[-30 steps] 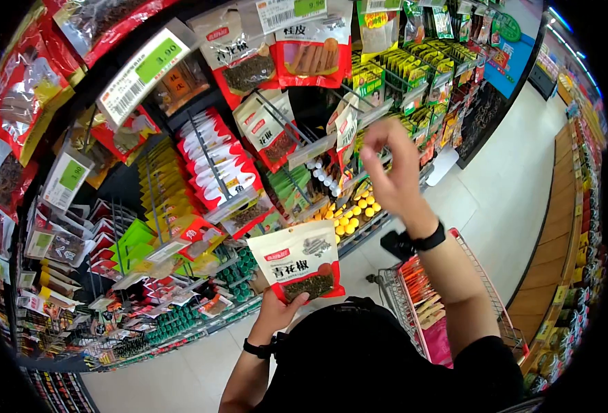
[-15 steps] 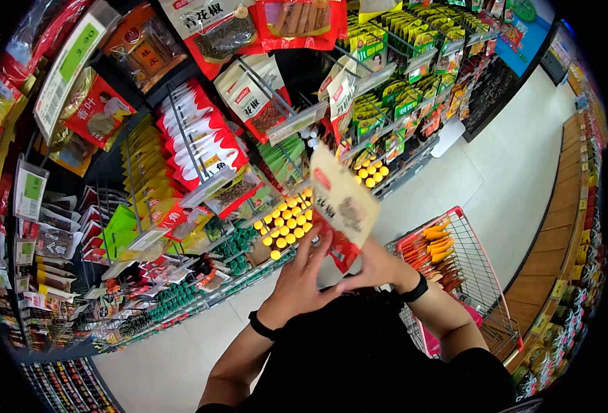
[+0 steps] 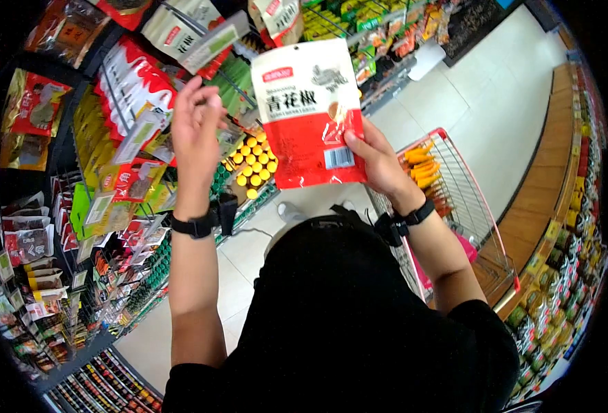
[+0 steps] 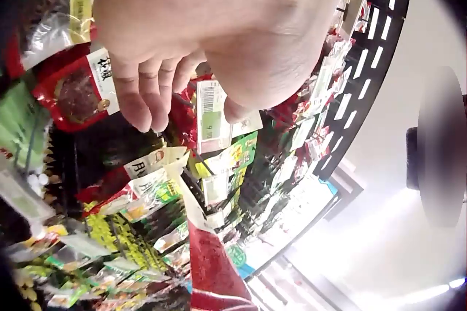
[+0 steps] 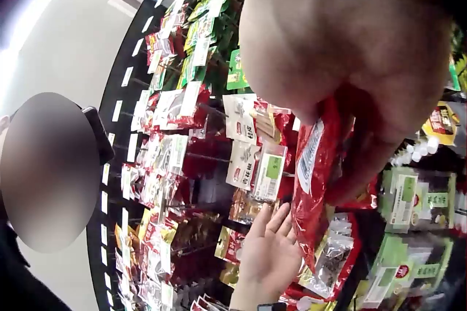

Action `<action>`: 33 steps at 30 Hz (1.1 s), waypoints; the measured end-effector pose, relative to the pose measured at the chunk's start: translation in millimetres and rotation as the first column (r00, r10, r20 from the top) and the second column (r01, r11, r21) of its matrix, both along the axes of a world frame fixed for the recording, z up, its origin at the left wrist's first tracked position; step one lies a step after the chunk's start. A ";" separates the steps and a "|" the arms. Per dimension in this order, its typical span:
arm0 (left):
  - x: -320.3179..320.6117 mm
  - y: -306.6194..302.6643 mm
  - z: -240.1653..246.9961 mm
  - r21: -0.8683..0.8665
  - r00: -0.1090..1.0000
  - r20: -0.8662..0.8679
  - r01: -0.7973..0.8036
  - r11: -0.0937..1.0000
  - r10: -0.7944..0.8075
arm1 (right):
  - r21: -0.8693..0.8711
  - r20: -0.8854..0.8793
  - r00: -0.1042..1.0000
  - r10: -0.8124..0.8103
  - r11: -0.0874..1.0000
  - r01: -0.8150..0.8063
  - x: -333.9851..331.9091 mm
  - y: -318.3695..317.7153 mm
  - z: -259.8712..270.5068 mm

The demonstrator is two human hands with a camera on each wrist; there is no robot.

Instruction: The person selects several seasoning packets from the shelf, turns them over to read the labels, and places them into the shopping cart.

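My right hand (image 3: 383, 165) grips a cream and red seasoning pouch (image 3: 307, 148) by its right edge, thumb over the side that bears a barcode. The pouch is upright, facing the head camera. In the right wrist view the pouch (image 5: 310, 172) shows edge-on, red and creased, below the right hand (image 5: 350, 48). My left hand (image 3: 197, 131) is raised to the left of the pouch, holding nothing, its fingers loosely bent. In the left wrist view the left hand (image 4: 219, 26) overlaps the hanging packets on the shelf.
Hooks of spice packets (image 3: 128, 82) with price tags line the shelf on the left. Yellow-capped bottles (image 3: 256, 162) stand low behind the pouch. A wire shopping cart (image 3: 465, 199) with orange-topped packets is at right, beside a wooden-fronted shelf (image 3: 538, 186) of jars.
The pouch has passed from my left hand to my right, and a side with a barcode now faces the head camera. My left hand has let go and risen toward the shelf.
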State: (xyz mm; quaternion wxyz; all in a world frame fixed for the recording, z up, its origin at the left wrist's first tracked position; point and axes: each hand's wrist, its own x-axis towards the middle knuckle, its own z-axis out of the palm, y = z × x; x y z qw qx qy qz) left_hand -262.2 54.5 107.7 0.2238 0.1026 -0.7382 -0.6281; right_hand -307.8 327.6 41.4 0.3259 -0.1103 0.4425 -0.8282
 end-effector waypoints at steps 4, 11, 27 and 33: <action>-19.0 -5.4 2.7 -0.048 0.999 0.043 0.017 0.999 -0.015 | -0.044 0.022 0.999 -0.046 0.998 0.047 3.7 1.2 14.7; -32.0 -1.2 7.9 -0.057 0.998 0.048 -0.040 0.998 0.043 | -0.090 -0.036 0.993 -0.114 0.990 0.110 5.3 2.9 19.0; -31.3 -3.3 11.3 0.052 0.994 -0.074 -0.073 0.996 0.077 | -0.025 0.014 0.993 -0.118 0.993 0.118 12.3 6.6 29.3; -29.0 -4.7 15.3 0.032 0.995 -0.069 -0.069 0.997 0.071 | -0.023 0.021 0.994 -0.111 0.993 0.112 13.5 4.6 35.1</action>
